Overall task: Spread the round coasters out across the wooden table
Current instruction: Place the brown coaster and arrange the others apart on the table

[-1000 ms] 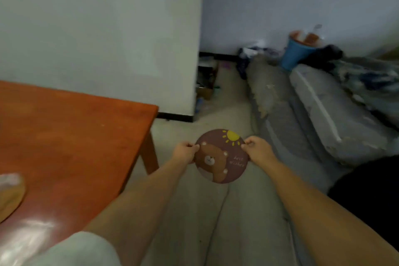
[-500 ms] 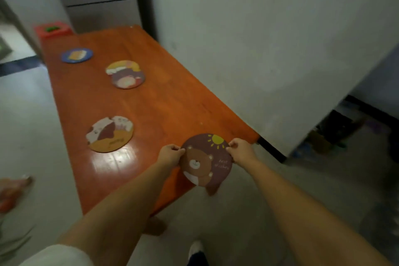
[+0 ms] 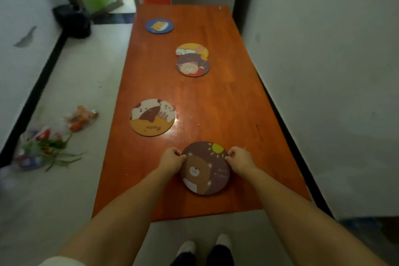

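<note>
1. The left hand pinched the left rim of the bear coaster, fingertips curled onto its edge; the right hand pinched the opposite rim the same way, so the disc was held between them across its width.

2. The bear coaster — brown, with a yellow sun near its far edge — sat low over the near end of the wooden surface. Whether it rested flat on the wood or hung just above it could not be told.

3. It looked thin, flat and stiff: it kept its round shape with only two edge pinches and showed no sag. It was likely light, perhaps cork or board, and not fragile.

4. The glossy wood suggested a disc laid flat would slide easily, yet its low edge would be hard to lift straight up. The rim was the sensible place to take hold — two opposite points, or one edge tipped up.

5. Farther along lay the cat coaster, left of centre and well apart from the hands.

6. Beyond it, the second bear coaster overlapped the yellow rabbit coaster, touching; these two probably still needed separating.

7. The blue coaster lay alone near the far end.
</note>
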Motion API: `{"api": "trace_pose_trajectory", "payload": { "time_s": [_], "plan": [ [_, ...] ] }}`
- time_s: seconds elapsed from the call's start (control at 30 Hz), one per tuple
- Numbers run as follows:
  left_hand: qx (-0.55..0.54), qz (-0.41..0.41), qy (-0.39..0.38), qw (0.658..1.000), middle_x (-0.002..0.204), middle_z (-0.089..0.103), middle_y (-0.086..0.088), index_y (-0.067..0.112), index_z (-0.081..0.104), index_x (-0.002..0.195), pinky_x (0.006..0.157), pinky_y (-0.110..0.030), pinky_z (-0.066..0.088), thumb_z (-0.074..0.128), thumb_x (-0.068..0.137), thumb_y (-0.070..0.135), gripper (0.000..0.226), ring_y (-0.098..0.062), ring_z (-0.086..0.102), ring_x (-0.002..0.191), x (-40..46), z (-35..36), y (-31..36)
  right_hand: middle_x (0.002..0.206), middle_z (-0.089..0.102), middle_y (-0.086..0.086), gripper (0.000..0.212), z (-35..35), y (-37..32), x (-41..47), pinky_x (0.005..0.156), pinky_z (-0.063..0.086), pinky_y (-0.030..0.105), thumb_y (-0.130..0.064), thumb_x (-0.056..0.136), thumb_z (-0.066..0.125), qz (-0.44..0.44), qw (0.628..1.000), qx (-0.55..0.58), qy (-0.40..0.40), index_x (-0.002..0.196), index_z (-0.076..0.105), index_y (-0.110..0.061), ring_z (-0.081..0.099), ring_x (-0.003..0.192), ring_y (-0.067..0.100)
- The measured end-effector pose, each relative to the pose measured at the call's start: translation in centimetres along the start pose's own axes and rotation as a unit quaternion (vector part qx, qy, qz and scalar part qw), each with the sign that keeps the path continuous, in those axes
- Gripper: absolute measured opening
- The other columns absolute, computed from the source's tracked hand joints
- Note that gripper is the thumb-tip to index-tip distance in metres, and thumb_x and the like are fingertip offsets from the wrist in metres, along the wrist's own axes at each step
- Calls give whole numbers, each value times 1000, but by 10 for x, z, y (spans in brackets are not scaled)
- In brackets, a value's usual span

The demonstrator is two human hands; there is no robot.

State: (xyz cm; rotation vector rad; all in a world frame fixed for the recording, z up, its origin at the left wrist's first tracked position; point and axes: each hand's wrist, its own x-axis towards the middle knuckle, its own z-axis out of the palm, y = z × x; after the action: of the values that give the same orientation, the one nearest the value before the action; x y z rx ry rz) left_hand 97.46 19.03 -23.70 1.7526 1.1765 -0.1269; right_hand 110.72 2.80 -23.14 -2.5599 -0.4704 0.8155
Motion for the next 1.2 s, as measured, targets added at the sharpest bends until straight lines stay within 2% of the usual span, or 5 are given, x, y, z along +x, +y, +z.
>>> {"api": "trace_pose_trajectory", "payload": {
  "time_s": [0.23,0.43,0.63,0.93,1.2],
  "plan": [
    [113,-21,61,991,79,55,-11,15,42,68,66,-35,42,58,88,17,26,-29,50,75,7,9,-7,112,66,20,18,8,-8,27,85,47,37,-26,90,58,-50,992,-99,-62,84,49,-13,59,106,34],
    [156,-43,51,985,122,53,-19,2,47,122,89,-47,55,66,83,17,47,-36,58,107,16,-1,10,124,60,18,44,-9,-9,31,99,44,44,-39,88,61,-10,988,-135,-80,114,53,-5,55,117,37],
    [122,62,24,990,58,33,-6,14,29,56,54,-31,26,53,81,-2,38,-21,33,56,29,-11,59,115,65,18,41,-62,10,33,87,50,38,-37,93,53,18,998,-51,-8,113,58,-1,59,96,29],
    [106,137,14,985,84,53,-14,8,45,82,68,-35,40,55,88,16,14,-27,50,77,44,74,179,71,49,6,34,-171,89,64,77,47,37,-31,96,47,7,997,-21,68,67,45,-12,56,74,29],
    [66,111,29,991,99,67,-27,9,53,79,82,-41,54,59,87,21,15,-40,66,97,47,236,275,102,69,21,25,-296,208,129,83,52,40,-30,95,48,-7,998,-23,55,86,56,-8,66,94,35]
  ]
}}
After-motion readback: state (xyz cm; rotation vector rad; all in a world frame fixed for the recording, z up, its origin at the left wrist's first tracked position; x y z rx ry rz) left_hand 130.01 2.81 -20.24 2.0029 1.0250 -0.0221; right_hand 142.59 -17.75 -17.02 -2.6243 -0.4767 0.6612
